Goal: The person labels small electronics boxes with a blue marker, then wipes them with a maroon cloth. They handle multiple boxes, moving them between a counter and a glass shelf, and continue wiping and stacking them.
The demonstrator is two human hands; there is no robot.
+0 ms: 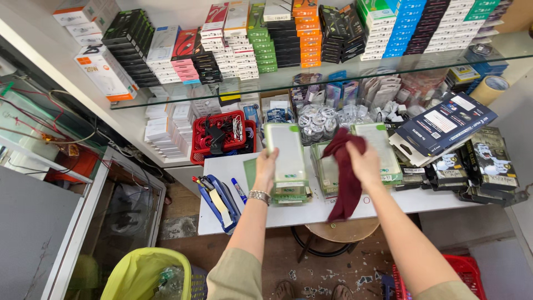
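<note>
- Head view: my left hand (267,166) is clenched around the lower edge of a flat clear-fronted pack (286,151) with green trim, holding it upright above the white counter (288,214); a metal watch (259,195) sits on that wrist.
- My right hand (365,164) grips a dark red cloth (343,172) — the upper part is bunched at the fingers just beside the pack, the rest hangs down over the counter's front edge.
- Under the held pack lies a small stack of similar green-trimmed packs (291,191); more of them (383,150) lie to the right, partly behind the cloth.
- On the counter's left part I see a blue clipboard (219,201) and a blue pen (239,190), well apart from both hands.
- Behind them a red basket (220,136) holds tangled cables and chargers.
- To the far right lie dark packs (488,161) in overlapping piles, with a navy box (444,126) tilted above them.
- A glass shelf (311,78) above carries rows of stacked small boxes in many colours.
- Below — a round stool (341,232) under the counter, a yellow-green bin (145,275) at lower left.
</note>
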